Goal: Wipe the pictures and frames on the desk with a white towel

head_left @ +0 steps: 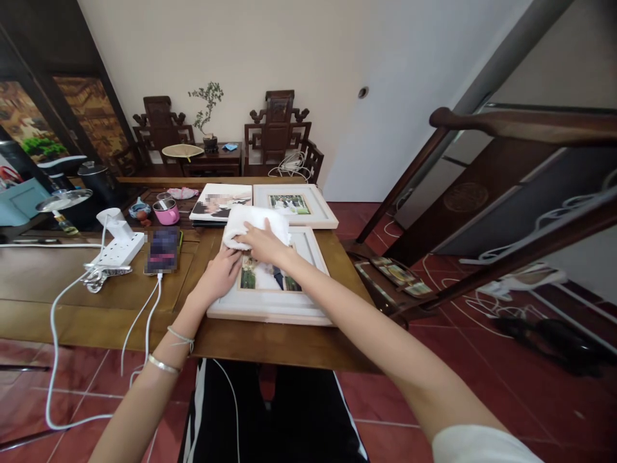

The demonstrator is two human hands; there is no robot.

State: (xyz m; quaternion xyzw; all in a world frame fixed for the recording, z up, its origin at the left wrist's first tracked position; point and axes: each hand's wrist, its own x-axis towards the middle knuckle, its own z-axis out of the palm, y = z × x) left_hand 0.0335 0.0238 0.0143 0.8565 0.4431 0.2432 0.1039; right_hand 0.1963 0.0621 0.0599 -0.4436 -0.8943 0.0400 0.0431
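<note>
A white picture frame [270,317] with a photo behind its pane lies flat at the near edge of the wooden table. On its upper left part rests a folded white cloth [238,222]. My right hand [265,243] presses this cloth against the frame, fingers somewhat spread over it. At the frame's left side, my left hand [224,273] holds the edge, its fingertips close under the cloth. The cloth and my right forearm cover parts of the photo. Just behind lie a second white frame [325,209] and a photo panel [202,202] on a dark-edged stack.
Left on the table [29,308] are a power strip [130,247], a charging phone [164,252], a pink cup [166,213] and a dark kettle [96,183]. White cables hang over the front edge. A wooden chair [463,193] stands close on the right.
</note>
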